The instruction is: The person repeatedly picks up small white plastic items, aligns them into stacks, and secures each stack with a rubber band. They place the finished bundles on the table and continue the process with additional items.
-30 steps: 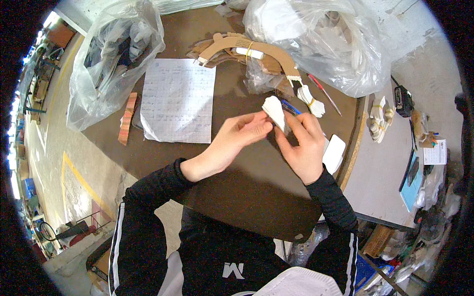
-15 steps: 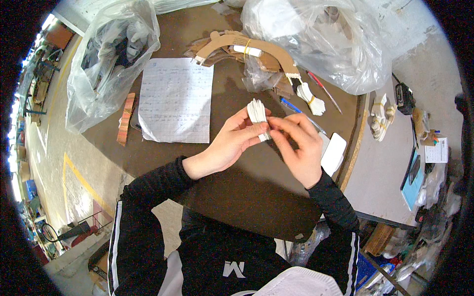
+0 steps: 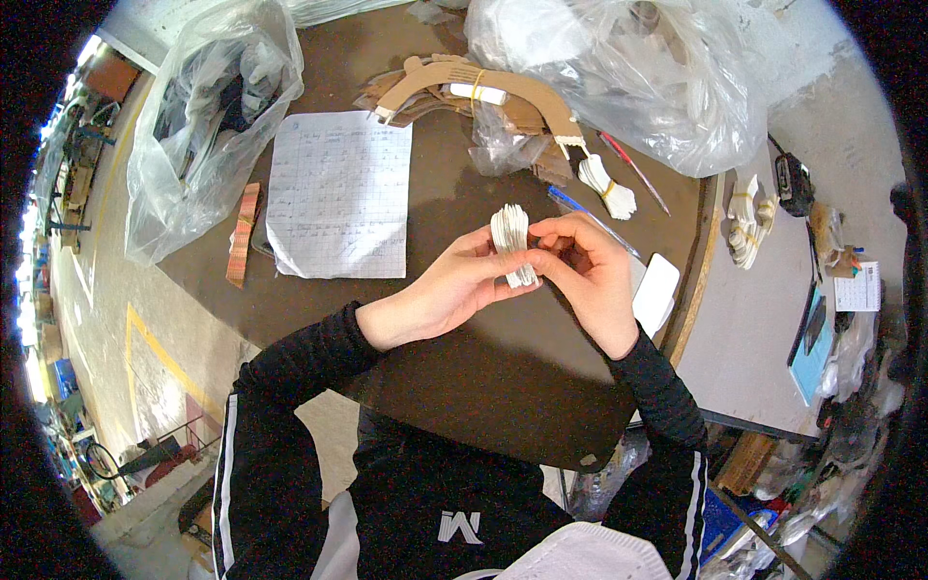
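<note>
A thin bundle of white paper tags (image 3: 510, 230) stands upright between my hands, its top edges slightly fanned. My left hand (image 3: 440, 290) pinches it between thumb and fingers from the left. On the other side, my right hand (image 3: 592, 280) has its fingers curled, with the thumb and fingertips at the bundle's right edge. A similar bundle of white tags (image 3: 608, 187), tied with a yellow rubber band, lies farther right on the brown table (image 3: 464, 377). A blue pen (image 3: 590, 218) rests just beyond my right hand.
Left lies a handwritten gridded sheet (image 3: 338, 193) beside an orange striped strip (image 3: 244, 235). Clear plastic bags (image 3: 217, 126) stand at the far left and far right. Behind are curved brown cardboard pieces (image 3: 512, 85), a red pen (image 3: 634, 172) and a white phone-like object (image 3: 656, 293).
My right thumb has come in against the bundle, and my right fingers have curled more. The bundle has shifted slightly right and toward me. The whole view has shifted slightly.
</note>
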Available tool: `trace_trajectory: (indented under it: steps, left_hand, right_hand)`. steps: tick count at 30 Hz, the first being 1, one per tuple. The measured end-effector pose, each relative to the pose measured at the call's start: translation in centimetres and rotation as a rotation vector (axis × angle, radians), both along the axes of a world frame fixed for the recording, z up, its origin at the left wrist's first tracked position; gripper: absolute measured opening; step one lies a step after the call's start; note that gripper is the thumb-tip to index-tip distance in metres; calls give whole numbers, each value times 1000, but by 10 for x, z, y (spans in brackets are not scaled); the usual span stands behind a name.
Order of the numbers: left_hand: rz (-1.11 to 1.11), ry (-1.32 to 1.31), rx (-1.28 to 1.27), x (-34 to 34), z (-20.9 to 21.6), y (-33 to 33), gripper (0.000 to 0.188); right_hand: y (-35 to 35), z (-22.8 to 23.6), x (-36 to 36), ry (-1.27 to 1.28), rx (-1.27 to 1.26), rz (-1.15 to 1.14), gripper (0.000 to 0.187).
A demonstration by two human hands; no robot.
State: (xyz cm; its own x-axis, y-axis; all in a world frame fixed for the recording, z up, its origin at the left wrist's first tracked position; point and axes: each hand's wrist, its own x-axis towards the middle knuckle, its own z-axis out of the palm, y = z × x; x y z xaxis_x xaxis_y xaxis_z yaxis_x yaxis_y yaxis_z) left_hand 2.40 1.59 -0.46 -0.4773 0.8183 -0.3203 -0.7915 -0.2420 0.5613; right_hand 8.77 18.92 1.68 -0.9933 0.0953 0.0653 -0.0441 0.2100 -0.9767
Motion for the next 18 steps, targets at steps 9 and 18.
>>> trace_trajectory:
  steps: [9, 18]
  left_hand:
    - [-81, 104, -80, 1, -7, -2, 37]
    - [44, 330, -73, 2, -7, 2, 33]
  right_hand:
    - [0, -2, 1, -45, -20, -11, 18]
    - [3, -4, 0, -78, -167, 1, 24]
